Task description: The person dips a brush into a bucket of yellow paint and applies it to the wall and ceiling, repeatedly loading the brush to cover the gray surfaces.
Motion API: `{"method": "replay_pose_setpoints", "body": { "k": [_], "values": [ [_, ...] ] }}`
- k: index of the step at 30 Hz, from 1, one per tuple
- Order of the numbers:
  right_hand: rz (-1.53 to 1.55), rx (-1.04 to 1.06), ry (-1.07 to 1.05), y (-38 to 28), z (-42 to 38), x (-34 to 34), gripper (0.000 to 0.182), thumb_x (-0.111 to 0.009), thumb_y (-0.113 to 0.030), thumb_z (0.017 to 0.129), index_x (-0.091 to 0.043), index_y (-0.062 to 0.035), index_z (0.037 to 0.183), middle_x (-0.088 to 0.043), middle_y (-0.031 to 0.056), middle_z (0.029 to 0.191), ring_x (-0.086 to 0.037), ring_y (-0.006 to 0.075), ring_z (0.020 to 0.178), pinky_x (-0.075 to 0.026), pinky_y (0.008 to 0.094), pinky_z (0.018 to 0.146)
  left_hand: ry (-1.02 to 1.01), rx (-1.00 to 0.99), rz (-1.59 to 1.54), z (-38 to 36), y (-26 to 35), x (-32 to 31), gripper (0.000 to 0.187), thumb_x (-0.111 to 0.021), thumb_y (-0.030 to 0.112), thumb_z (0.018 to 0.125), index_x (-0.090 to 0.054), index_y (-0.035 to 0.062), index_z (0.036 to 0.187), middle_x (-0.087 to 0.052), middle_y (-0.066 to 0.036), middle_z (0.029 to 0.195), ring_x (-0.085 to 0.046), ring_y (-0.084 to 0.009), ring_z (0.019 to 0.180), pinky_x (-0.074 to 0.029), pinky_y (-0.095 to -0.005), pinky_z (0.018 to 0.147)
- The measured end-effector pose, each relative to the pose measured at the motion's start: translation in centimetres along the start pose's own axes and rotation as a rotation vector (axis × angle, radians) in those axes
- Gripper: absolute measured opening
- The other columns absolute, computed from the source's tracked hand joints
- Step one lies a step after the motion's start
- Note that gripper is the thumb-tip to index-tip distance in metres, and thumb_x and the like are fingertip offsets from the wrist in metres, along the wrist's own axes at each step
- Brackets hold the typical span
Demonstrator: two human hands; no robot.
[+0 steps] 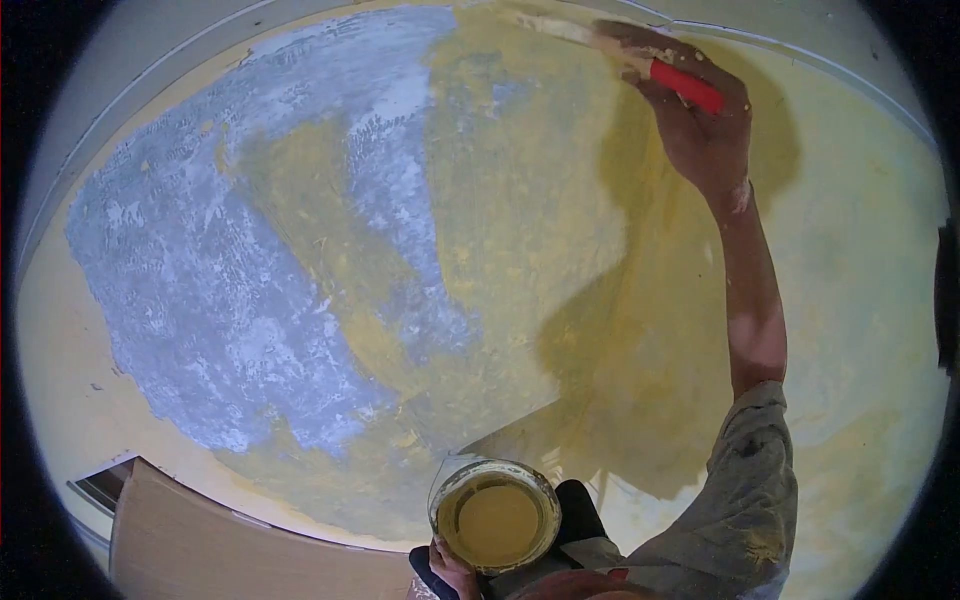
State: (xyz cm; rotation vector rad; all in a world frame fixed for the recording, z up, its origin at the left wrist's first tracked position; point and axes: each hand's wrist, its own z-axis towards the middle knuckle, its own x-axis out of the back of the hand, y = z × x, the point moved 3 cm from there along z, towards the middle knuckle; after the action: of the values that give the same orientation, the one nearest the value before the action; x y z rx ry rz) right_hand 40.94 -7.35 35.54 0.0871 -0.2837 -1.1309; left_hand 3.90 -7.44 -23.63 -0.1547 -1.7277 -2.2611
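A paintbrush (688,87) with a red handle is gripped in my right hand (705,135), high up on the wall (540,200). Its pale, paint-smeared head points left near the wall's top edge. Low in the view, my left hand (453,568) holds a round bucket (434,515) by its left side, its fingers partly hidden. Yellow-ochre paint (498,525) fills part of the bucket, and dried paint coats the rim. Yellow paint covers the middle of the wall, while a rough bluish-white patch (220,290) spreads over the left.
A brown panel (210,535) stands at the lower left, beside a dark gap (103,487). Pale trim (800,60) runs along the wall's upper edge. A dark object (945,295) sits at the far right. My arm casts a large shadow on the wall.
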Motion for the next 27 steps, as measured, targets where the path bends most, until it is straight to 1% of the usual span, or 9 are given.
{"method": "replay_pose_setpoints", "body": {
  "k": [3, 7, 9, 10, 12, 17, 21, 24, 27],
  "values": [
    [-0.132, 0.048, -0.126, -2.4, -1.3, -0.5, 0.02, -0.064, 0.001, 0.081, -0.066, -0.0038, 0.1, -0.069, 0.0104, 0.103, -0.068, 0.0248, 0.094, -0.055, 0.031, 0.082, 0.195, -0.156, 0.017, 0.1, 0.3, -0.7, 0.044, -0.041, 0.03, 0.097, -0.062, -0.0081, 0.091, -0.064, -0.016, 0.074, -0.055, -0.021, 0.065, -0.045, -0.0356, 0.059],
    [0.113, -0.062, -0.333, -4.6, -3.5, -0.4, 0.017, -0.065, -0.001, 0.08, -0.066, -0.003, 0.097, -0.069, 0.0101, 0.103, -0.068, 0.0239, 0.093, -0.055, 0.0311, 0.081, 0.233, -0.152, -0.112, -0.2, -3.4, -1.1, 0.044, -0.042, 0.03, 0.098, -0.061, -0.0089, 0.091, -0.063, -0.015, 0.076, -0.055, -0.0192, 0.066, -0.045, -0.0339, 0.059],
    [0.374, -0.143, -0.236, -4.7, -3.6, -0.2, 0.018, -0.065, 0.0, 0.08, -0.067, -0.0034, 0.097, -0.069, 0.01, 0.104, -0.068, 0.0233, 0.093, -0.055, 0.0308, 0.081, 0.226, -0.966, 0.726, -0.1, -5.8, -1.4, 0.043, -0.042, 0.029, 0.098, -0.06, -0.009, 0.093, -0.063, -0.013, 0.076, -0.055, -0.018, 0.067, -0.045, -0.032, 0.059],
    [0.634, -0.227, -0.129, -4.6, -3.7, 0.0, 0.019, -0.065, 0.002, 0.08, -0.068, -0.0039, 0.098, -0.069, 0.0099, 0.104, -0.068, 0.0226, 0.093, -0.055, 0.0305, 0.082, 0.223, -0.969, 0.726, -0.7, -5.8, -1.7, 0.043, -0.042, 0.029, 0.098, -0.06, -0.009, 0.093, -0.063, -0.013, 0.076, -0.055, -0.018, 0.067, -0.045, -0.032, 0.059],
    [0.322, -0.142, -0.136, -4.8, -1.6, 1.2, 0.02, -0.064, 0.002, 0.081, -0.068, -0.0047, 0.099, -0.069, 0.01, 0.105, -0.068, 0.0222, 0.094, -0.054, 0.0303, 0.082, 0.102, 0.213, -0.538, 0.2, -0.6, -1.1, 0.043, -0.043, 0.029, 0.098, -0.06, -0.0101, 0.093, -0.063, -0.014, 0.077, -0.054, -0.0186, 0.066, -0.045, -0.0319, 0.059],
    [-0.16, -0.078, -0.09, -1.2, -1.2, 1.3, 0.019, -0.06, -0.001, 0.085, -0.068, -0.004, 0.102, -0.069, 0.0097, 0.104, -0.068, 0.0214, 0.092, -0.054, 0.0306, 0.081, 0.068, 0.032, -0.108, 0.5, 4.2, 0.3, 0.044, -0.044, 0.03, 0.098, -0.06, -0.0108, 0.092, -0.063, -0.015, 0.077, -0.053, -0.0189, 0.066, -0.044, -0.0331, 0.058],
    [-0.199, 0.034, -0.285, -3.5, -4.4, 0.4, 0.021, -0.06, 0.002, 0.084, -0.067, -0.0029, 0.103, -0.069, 0.0109, 0.106, -0.067, 0.0232, 0.094, -0.055, 0.0313, 0.081, 0.055, 0.018, -0.04, 0.7, 5.8, 0.8, 0.045, -0.042, 0.03, 0.098, -0.061, -0.0105, 0.093, -0.063, -0.019, 0.076, -0.053, -0.021, 0.064, -0.045, -0.0364, 0.058],
    [0.154, -0.183, -0.338, -4.1, -5.1, 0.4, 0.021, -0.06, 0.003, 0.083, -0.067, -0.0019, 0.103, -0.067, 0.0126, 0.108, -0.066, 0.0256, 0.097, -0.056, 0.0323, 0.081, 0.1, -0.174, 0.077, 0.8, 4.5, 0.3, 0.045, -0.041, 0.031, 0.098, -0.061, -0.0102, 0.094, -0.063, -0.022, 0.078, -0.055, -0.0254, 0.064, -0.045, -0.0391, 0.059],
    [0.069, -0.14, -0.234, -5.1, -2.7, 0.5, 0.021, -0.059, 0.003, 0.083, -0.067, -0.0022, 0.102, -0.066, 0.0138, 0.11, -0.066, 0.0265, 0.099, -0.056, 0.0326, 0.083, 0.058, 0.005, -0.069, 0.9, 5.1, 0.4, 0.046, -0.041, 0.031, 0.098, -0.061, -0.0102, 0.094, -0.063, -0.024, 0.08, -0.057, -0.0304, 0.065, -0.046, -0.0397, 0.06]
  ]
}}
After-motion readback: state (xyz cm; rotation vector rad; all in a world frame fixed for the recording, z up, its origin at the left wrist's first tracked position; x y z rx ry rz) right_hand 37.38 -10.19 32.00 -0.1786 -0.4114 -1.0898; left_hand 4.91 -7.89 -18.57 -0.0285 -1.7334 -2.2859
